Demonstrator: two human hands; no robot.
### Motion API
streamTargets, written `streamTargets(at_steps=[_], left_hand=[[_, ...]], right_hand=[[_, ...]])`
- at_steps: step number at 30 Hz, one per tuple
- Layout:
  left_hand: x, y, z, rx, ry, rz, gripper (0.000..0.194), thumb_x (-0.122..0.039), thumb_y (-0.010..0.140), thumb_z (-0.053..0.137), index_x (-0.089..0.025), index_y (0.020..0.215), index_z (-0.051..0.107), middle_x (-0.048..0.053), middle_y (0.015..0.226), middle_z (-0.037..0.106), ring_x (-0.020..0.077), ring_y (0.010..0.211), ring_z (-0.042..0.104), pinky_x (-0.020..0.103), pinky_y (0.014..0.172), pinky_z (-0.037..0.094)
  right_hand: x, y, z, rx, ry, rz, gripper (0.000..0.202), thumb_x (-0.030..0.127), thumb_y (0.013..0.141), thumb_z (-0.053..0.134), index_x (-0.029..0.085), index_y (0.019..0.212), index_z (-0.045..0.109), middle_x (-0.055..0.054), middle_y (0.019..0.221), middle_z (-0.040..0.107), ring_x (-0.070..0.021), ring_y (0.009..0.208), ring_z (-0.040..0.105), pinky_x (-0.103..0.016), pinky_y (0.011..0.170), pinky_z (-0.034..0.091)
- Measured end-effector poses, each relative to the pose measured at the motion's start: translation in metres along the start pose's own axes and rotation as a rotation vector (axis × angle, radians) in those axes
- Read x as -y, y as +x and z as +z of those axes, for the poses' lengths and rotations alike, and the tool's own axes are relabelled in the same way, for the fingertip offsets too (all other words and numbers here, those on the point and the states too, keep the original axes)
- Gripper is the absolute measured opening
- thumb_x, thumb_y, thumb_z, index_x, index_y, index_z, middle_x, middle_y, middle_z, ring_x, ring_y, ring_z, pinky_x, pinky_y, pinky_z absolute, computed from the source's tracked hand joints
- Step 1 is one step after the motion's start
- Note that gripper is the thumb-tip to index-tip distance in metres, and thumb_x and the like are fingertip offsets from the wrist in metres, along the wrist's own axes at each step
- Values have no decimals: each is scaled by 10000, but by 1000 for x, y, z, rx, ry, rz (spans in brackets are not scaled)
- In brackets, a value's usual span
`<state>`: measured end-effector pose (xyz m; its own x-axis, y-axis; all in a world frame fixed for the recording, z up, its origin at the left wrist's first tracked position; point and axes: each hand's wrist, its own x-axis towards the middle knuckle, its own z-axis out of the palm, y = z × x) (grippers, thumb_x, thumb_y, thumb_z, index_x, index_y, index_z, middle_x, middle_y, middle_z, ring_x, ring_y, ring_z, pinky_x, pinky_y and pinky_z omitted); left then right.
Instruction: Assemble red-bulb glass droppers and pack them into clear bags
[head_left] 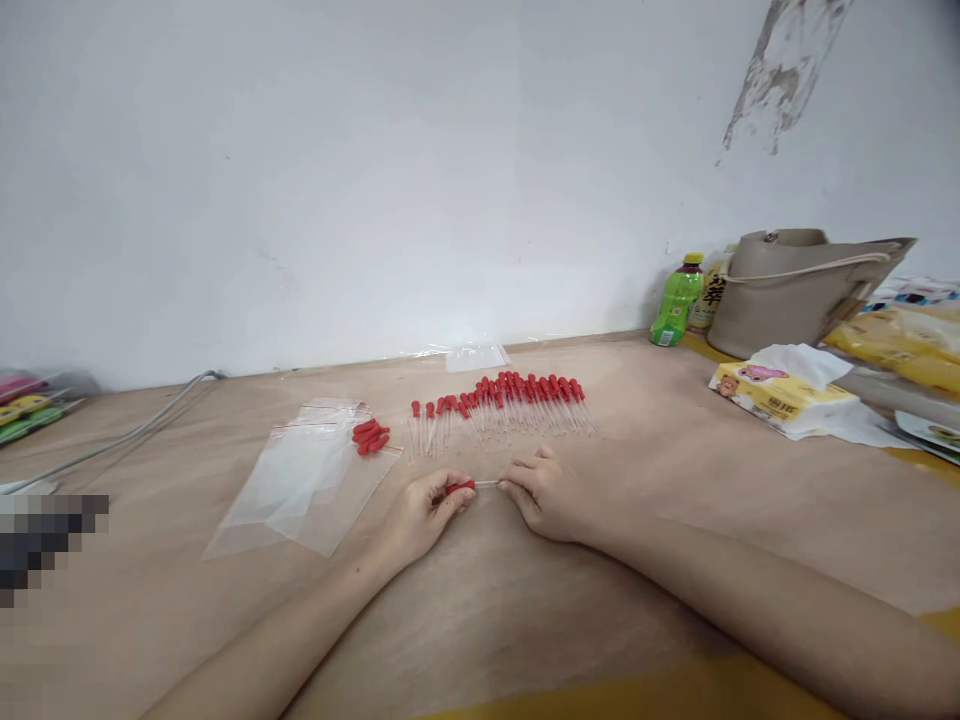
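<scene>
Between my two hands lies a dropper, a thin clear tube with a red rubber bulb at its left end. My left hand pinches the red bulb between thumb and fingers. The tube's other end is held by the fingertips of my right hand. Just beyond my hands, several droppers lie in a row, red bulbs pointing away from me. A small pile of loose red bulbs rests on clear zip bags to the left of the row.
A white label or bag lies by the wall. At the right are a green bottle, a grey-beige bag and a yellow tissue pack. A grey cable crosses the left side, near colourful packets.
</scene>
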<state>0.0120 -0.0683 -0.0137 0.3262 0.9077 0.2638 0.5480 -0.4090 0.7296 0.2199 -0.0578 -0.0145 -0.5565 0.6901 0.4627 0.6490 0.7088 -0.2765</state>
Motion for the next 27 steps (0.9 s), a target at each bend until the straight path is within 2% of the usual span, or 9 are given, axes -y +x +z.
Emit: streamTargets(at_steps=[3,6,9,14,22,27], left_hand=[[-1,2,-3,-11,0,4,188,-350,789,518,-209,875,608,-8,801,647,130,704,592,224,632,466],[-4,2,-6,27,17,-4,194,-354,789,520,-214,879,619,-14,807,657,127,701,595,219,634,465],[-6,1,-7,59,52,-3,203,-352,810,490,-215,865,629,-22,785,660,126,687,590,215,621,455],[-5,-1,-3,46,46,6,200,-345,808,491,-208,863,626,-20,769,652,125,686,585,207,603,446],[-3,-1,-2,66,58,46,199,-341,808,496,-207,863,632,-17,753,650,119,639,568,208,575,440],[-3,1,-2,54,71,69,181,-319,805,501,-215,878,630,-13,775,660,122,652,583,219,587,456]], right_hand=[[-3,2,-6,51,192,26,184,208,843,411,168,910,578,-39,818,610,-130,741,532,-253,677,359],[-7,2,-10,89,287,59,160,199,808,459,159,933,550,-38,828,613,-123,707,539,-232,620,390],[-9,1,-9,61,256,13,135,181,813,444,167,879,561,-37,822,608,-126,722,535,-237,639,396],[-6,3,-2,-43,143,-112,157,170,834,409,164,824,566,-31,779,617,-133,733,521,-277,714,346],[-4,5,1,10,-7,-120,223,206,860,378,159,784,582,-20,721,626,-112,608,483,-300,692,258],[0,9,-6,109,-18,-90,224,218,865,377,160,789,580,-18,712,627,-110,607,493,-294,701,259]])
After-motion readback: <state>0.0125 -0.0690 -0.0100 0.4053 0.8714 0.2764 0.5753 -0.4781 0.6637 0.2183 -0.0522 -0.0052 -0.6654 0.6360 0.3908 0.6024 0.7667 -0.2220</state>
